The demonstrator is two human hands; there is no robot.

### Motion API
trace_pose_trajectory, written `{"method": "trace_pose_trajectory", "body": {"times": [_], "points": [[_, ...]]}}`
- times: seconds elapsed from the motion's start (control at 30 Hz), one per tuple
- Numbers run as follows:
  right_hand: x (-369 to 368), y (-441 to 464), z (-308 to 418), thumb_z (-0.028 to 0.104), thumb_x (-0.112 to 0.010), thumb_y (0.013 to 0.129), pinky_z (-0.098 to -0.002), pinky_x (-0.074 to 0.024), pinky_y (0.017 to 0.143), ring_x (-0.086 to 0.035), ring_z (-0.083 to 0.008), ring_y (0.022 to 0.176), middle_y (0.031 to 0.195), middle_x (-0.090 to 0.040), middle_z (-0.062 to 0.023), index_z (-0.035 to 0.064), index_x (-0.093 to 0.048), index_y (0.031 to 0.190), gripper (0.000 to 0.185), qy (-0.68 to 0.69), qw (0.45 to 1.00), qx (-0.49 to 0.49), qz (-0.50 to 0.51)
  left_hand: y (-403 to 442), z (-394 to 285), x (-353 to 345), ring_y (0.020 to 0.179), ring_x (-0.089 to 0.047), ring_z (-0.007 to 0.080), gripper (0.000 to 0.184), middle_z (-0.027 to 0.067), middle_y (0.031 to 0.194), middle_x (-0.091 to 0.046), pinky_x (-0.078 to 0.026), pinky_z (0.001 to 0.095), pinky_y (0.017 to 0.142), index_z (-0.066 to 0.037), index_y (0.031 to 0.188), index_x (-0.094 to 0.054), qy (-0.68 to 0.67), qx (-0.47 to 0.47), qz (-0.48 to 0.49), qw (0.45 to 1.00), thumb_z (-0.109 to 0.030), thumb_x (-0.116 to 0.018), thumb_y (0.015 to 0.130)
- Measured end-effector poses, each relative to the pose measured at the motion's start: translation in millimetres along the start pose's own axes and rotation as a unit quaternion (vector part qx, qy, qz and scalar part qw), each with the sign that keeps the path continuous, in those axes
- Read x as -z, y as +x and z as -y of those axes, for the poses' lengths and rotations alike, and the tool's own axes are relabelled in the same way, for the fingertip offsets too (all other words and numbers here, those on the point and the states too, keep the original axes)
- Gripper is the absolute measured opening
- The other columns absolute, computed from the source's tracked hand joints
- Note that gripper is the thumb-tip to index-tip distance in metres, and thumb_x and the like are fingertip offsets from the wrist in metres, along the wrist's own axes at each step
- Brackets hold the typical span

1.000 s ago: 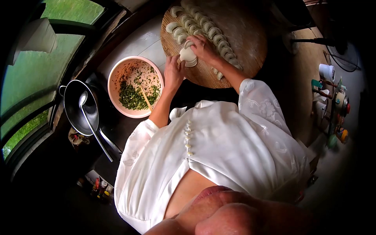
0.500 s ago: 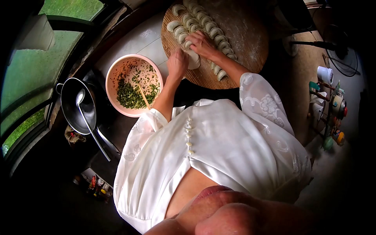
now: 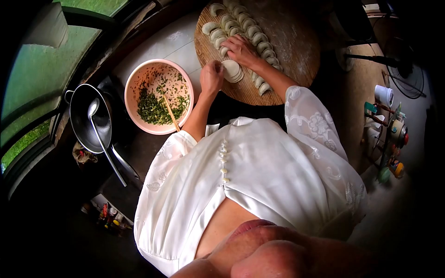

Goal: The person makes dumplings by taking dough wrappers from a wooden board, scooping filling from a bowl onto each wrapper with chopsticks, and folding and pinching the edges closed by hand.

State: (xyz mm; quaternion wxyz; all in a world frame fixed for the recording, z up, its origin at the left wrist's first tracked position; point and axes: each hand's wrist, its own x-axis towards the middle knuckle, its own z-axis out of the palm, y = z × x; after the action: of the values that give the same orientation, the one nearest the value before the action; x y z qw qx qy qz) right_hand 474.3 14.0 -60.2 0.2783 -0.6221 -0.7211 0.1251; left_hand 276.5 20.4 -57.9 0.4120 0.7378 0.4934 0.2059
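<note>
Round wooden board sits beside a pale tiled tabletop. On the board: overlapping rows of pleated dumplings, running from the far edge toward the near edge, and a fanned stack of flat dough wrappers near the board's near-left edge.

Left hand: fingers bent inward, at the left edge of the wrappers; cannot tell whether it grasps one. Right hand: palm down, fingers curled over the near end of a dumpling row, just beyond the wrappers; grip hidden, cannot tell.

Left of the board: pink bowl containing chopped green filling; chopsticks lean in it, resting across the near rim. Farther left: dark wok with a metal ladle inside, handle extending past the rim.
</note>
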Motion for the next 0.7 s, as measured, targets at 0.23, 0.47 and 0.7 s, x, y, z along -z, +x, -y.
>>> {"method": "trace_pose_trajectory", "body": {"times": [0.23,0.47,0.7], "points": [[5.8,-6.5,6.7,0.005,-0.064,0.083,-0.0422,-0.0477,0.099,-0.057,-0.0311,0.113,0.115,-0.065,-0.0105,0.0077,-0.068,0.122,0.039,0.001,1.000,-0.013,-0.006,-5.9,-1.8,-2.6,0.084,-0.069,0.0344,0.016,0.0172,0.091,-0.069,-0.054,0.0420,0.074,-0.004,0.102,-0.070,-0.022,-0.068,-0.039,0.997,-0.008,-0.070,0.087],[33.6,-45.0,33.3,0.003,-0.065,0.079,-0.0450,-0.0488,0.100,-0.060,-0.0339,0.117,0.115,-0.068,-0.0158,0.0053,-0.068,0.119,0.040,0.179,0.982,0.001,0.067,-18.9,-15.2,3.3,0.092,-0.065,0.0384,0.022,0.0163,0.098,-0.065,-0.054,0.0423,0.078,-0.004,0.108,-0.065,-0.064,-0.235,-0.008,0.970,-0.001,-0.069,0.087],[48.6,-52.1,51.4,0.016,-0.069,0.090,-0.0366,-0.0518,0.078,-0.068,-0.0242,0.087,0.097,-0.071,-0.0134,0.0021,-0.072,0.107,0.022,0.178,0.968,-0.105,0.142,-37.3,-2.4,9.1,0.100,-0.066,0.0216,0.031,0.0125,0.114,-0.067,-0.054,0.0324,0.088,0.001,0.126,-0.059,-0.308,-0.016,-0.060,0.949,-0.012,-0.066,0.099]]}}
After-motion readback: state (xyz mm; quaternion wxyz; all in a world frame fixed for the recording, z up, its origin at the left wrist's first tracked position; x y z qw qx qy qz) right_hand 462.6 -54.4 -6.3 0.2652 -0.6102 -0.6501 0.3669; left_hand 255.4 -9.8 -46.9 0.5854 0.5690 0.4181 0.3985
